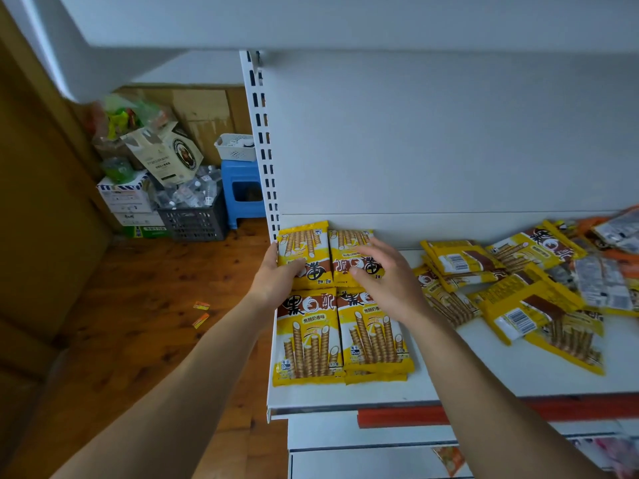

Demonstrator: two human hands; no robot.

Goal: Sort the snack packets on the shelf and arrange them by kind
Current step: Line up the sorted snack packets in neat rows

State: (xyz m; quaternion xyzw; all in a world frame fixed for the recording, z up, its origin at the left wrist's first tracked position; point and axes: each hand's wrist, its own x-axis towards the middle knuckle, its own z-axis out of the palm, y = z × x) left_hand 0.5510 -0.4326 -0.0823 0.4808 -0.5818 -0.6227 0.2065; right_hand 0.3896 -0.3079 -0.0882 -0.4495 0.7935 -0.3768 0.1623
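Reference landmark: the slotted upright (264,150) at the left end of the shelf (449,378).

**Step in hand (judged):** squaring the rear row of the yellow wafer-roll block.

**Position of parts**
- Four yellow packets lie flat in a two-by-two block directly at the foot of the slotted upright.
- The rear-left packet (304,243) lies nearest the upright, against the back panel.
- The rear-right packet (349,243) touches it on the side away from the upright.
- The front-left packet (307,337) and the front-right packet (373,340) lie forward of these, by the shelf lip. The front-right one rests on at least one more packet.

**Hands**
- The left hand (276,274) grips the rear-left packet at the edge facing the upright, with the thumb on top.
- The right hand (383,274) lies flat on the rear-right packet with fingers straight and spread. It presses down and holds nothing.

**Unsorted stock**
- The loose heap (511,299) lies well away from the upright.
- Its yellow packets overlap at odd angles, some face down.
- The grey packets (601,285) lie mixed in at the far side of the heap.

**Next move (judged)**
1. Release the block.
2. Reach away from the upright and take one yellow packet from the heap.
3. Turn it face up and add it to the block without disturbing the aligned edges.
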